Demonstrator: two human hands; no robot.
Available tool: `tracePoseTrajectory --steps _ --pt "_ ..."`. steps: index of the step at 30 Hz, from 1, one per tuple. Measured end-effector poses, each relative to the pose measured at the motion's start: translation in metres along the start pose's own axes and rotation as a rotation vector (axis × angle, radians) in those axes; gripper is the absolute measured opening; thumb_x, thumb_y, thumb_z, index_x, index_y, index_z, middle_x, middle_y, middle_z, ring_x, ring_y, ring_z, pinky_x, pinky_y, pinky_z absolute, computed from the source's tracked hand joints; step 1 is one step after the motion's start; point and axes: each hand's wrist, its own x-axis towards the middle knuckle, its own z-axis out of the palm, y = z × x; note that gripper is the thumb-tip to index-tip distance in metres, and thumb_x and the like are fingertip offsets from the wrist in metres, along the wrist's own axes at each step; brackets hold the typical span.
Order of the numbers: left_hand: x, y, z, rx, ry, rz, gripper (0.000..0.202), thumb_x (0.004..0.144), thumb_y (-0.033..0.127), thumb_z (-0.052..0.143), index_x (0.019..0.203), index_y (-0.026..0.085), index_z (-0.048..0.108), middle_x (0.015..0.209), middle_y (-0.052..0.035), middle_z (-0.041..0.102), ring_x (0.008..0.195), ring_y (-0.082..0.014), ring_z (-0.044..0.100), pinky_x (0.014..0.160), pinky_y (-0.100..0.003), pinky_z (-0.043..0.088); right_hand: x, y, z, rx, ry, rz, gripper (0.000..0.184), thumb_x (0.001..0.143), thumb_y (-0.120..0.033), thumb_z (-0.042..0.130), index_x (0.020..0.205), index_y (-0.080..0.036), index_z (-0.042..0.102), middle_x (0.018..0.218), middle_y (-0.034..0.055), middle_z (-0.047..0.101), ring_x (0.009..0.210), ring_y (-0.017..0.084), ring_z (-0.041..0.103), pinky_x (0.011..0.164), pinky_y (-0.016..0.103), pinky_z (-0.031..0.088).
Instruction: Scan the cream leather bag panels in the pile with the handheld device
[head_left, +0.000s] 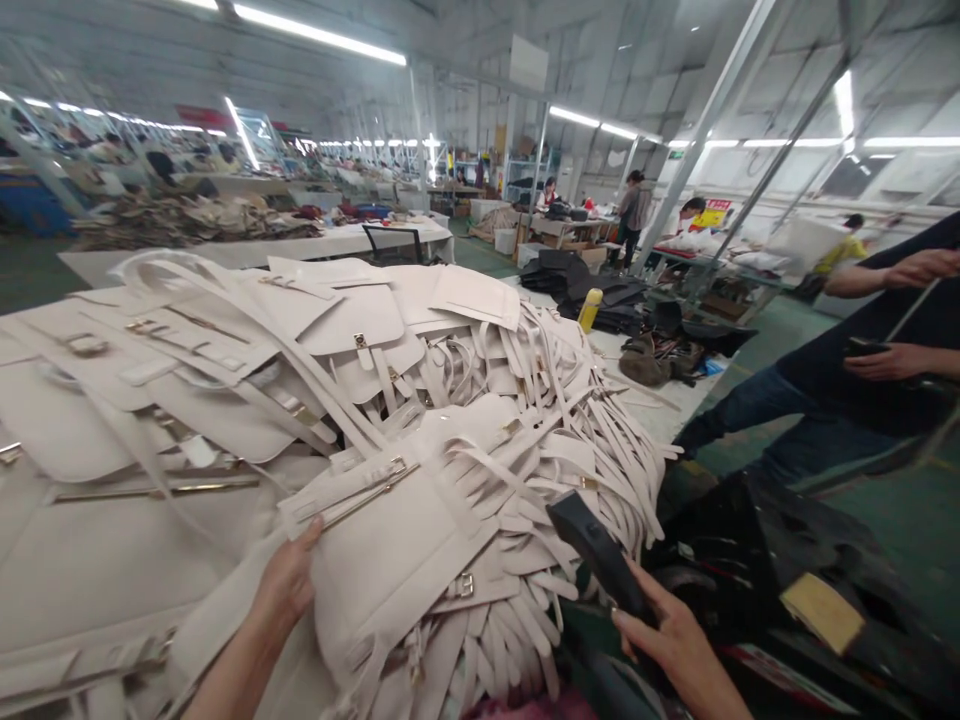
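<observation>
Cream bag panels with straps and metal buckles lie in a large heap before me. My left hand [289, 575] grips the left edge of one cream bag panel [397, 550], its thumb on top near a gold-coloured zip. The fingers beneath the panel are hidden. In my right hand [664, 630] is a long black hand-held tool [600, 545], its kind unclear. The fingers wrap round its lower part. Its blunt end points up and left, over the loose cream straps [517, 540] to the right of the panel.
On the right a person [862, 350] in dark clothes holds a thin rod. Black equipment with a yellow sponge-like block [823, 612] stands at lower right. Beyond the heap are a yellow bottle [590, 309], black pieces [577, 280] and another loaded table [330, 243]. Metal posts rise behind.
</observation>
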Motion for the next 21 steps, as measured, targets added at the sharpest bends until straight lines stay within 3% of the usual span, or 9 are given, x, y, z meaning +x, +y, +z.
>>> tracePoseTrajectory --steps 3,5,7,10,12,14,16,18,21 --pt "0.007 -0.003 -0.011 0.002 -0.054 -0.064 0.036 0.082 0.016 0.048 0.118 0.009 0.050 0.095 -0.0143 0.066 0.087 -0.0249 0.063 0.080 -0.044 0.051 0.007 0.001 0.019 0.024 -0.141 0.000 0.069 0.071 -0.025 0.054 0.133 -0.014 0.028 0.084 0.0023 0.058 0.052 0.009 0.045 0.049 0.023 0.038" --pt "0.007 -0.004 -0.013 -0.011 -0.075 -0.066 0.037 0.082 0.017 0.047 0.119 0.009 0.049 0.095 -0.0148 0.066 0.086 -0.0251 0.063 0.080 -0.044 0.052 0.015 0.003 0.034 0.031 -0.220 -0.011 0.067 0.068 -0.019 0.053 0.132 -0.016 0.032 0.084 0.0021 0.058 0.049 0.007 0.044 0.046 0.021 0.037" --pt "0.003 -0.003 -0.012 -0.022 -0.101 -0.060 0.038 0.081 0.018 0.049 0.119 0.010 0.049 0.095 -0.0148 0.066 0.087 -0.0259 0.063 0.080 -0.043 0.052 0.027 0.006 0.050 0.030 -0.292 -0.026 0.066 0.066 -0.015 0.051 0.130 -0.017 0.036 0.072 -0.0006 0.058 0.045 0.006 0.041 0.043 0.019 0.034" --pt "-0.005 -0.002 -0.011 -0.017 -0.114 -0.023 0.039 0.079 0.019 0.054 0.118 0.013 0.052 0.100 -0.0126 0.065 0.090 -0.0261 0.062 0.083 -0.042 0.051 0.046 0.010 0.072 0.018 -0.351 -0.034 0.064 0.065 -0.014 0.048 0.129 -0.020 0.038 0.049 -0.0065 0.046 0.037 0.007 0.037 0.038 0.018 0.032" --pt "-0.010 -0.002 -0.011 0.003 -0.125 -0.011 0.040 0.077 0.020 0.057 0.117 0.015 0.052 0.103 -0.0113 0.065 0.093 -0.0251 0.061 0.085 -0.039 0.050 0.056 0.013 0.083 0.003 -0.341 -0.037 0.064 0.064 -0.014 0.049 0.127 -0.020 0.040 0.050 -0.0060 0.048 0.037 0.007 0.037 0.037 0.019 0.032" --pt "-0.013 -0.003 -0.012 0.025 -0.146 -0.017 0.041 0.076 0.021 0.060 0.116 0.014 0.053 0.104 -0.0115 0.064 0.097 -0.0243 0.059 0.088 -0.035 0.048 0.062 0.014 0.089 0.011 -0.281 -0.066 0.064 0.063 -0.016 0.051 0.126 -0.019 0.042 0.071 -0.0001 0.059 0.041 0.007 0.040 0.040 0.020 0.035" --pt "-0.017 -0.005 -0.013 0.032 -0.154 -0.043 0.040 0.076 0.023 0.060 0.114 0.012 0.054 0.104 -0.0124 0.064 0.099 -0.0246 0.058 0.088 -0.034 0.048 0.063 0.013 0.090 0.025 -0.182 -0.105 0.064 0.065 -0.021 0.053 0.128 -0.017 0.039 0.088 0.0039 0.061 0.046 0.007 0.042 0.044 0.021 0.038" --pt "-0.022 -0.007 -0.015 0.015 -0.148 -0.073 0.036 0.077 0.024 0.058 0.111 0.010 0.056 0.103 -0.0137 0.064 0.097 -0.0261 0.059 0.086 -0.036 0.050 0.060 0.008 0.088 -0.009 -0.109 -0.108 0.067 0.070 -0.026 0.053 0.133 -0.016 0.032 0.086 0.0043 0.062 0.049 0.009 0.043 0.048 0.023 0.040" --pt "-0.031 -0.012 -0.020 -0.057 -0.176 -0.068 0.035 0.079 0.023 0.056 0.111 0.011 0.056 0.106 -0.0131 0.063 0.098 -0.0266 0.059 0.084 -0.037 0.050 0.050 -0.007 0.083 -0.086 -0.163 -0.104 0.068 0.071 -0.028 0.052 0.134 -0.016 0.030 0.101 0.0073 0.060 0.053 0.011 0.047 0.051 0.024 0.042"
